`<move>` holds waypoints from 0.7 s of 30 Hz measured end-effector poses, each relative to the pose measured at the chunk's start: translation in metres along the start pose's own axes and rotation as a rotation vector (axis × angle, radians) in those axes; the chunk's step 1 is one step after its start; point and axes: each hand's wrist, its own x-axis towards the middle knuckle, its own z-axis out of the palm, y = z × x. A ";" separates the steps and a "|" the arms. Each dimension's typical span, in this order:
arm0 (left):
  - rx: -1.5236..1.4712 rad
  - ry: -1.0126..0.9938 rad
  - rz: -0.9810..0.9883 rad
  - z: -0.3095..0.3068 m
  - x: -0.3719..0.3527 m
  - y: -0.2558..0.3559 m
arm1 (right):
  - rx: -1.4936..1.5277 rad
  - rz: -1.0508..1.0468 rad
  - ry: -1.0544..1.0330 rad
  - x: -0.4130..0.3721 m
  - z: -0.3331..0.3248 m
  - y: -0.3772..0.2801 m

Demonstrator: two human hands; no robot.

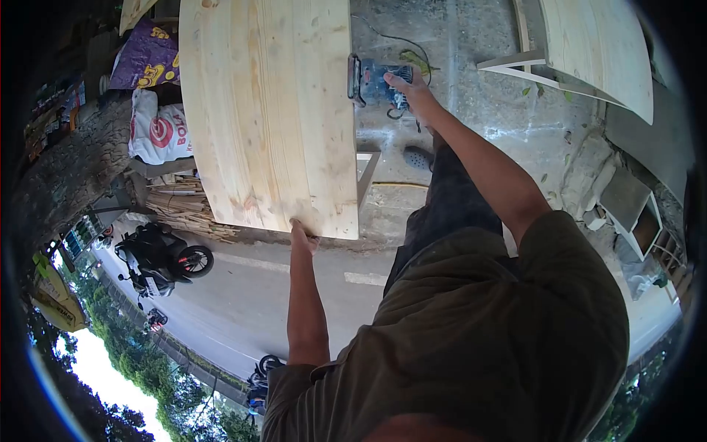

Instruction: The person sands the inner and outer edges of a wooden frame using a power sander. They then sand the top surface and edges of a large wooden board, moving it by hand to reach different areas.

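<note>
A wide panel of pale, knotty wood (pixel 276 110) lies in front of me, raised off the ground on a support. My left hand (pixel 303 236) holds its near end, a digit on the top face and the other fingers around the edge, partly hidden. My right hand (pixel 414 92) is wrapped around a blue corded electric sander (pixel 381 82). The sander is turned sideways, its flat dark base at the panel's right edge; whether it touches cannot be told. Its black cord (pixel 401 38) trails away over the concrete.
Another pale panel (pixel 604 48) rests on a white-edged stand (pixel 515 65) at right. White and purple sacks (pixel 158 132) and thin wood strips (pixel 184 206) lie left. A black motorcycle (pixel 158 258) is parked by the road. A dark perforated shoe (pixel 418 158) is on the concrete.
</note>
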 end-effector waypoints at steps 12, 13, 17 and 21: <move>1.470 0.469 0.825 0.032 -0.026 0.005 | 0.165 0.774 -0.270 -0.226 0.008 0.194; 1.483 0.414 0.823 0.029 -0.022 0.006 | 0.264 0.889 -0.339 -0.232 0.006 0.205; 1.542 0.375 0.777 0.044 -0.050 0.021 | 0.474 1.083 -0.250 -0.238 0.012 0.210; 1.604 0.383 0.783 0.045 -0.055 0.022 | 0.509 1.065 -0.176 -0.242 0.019 0.207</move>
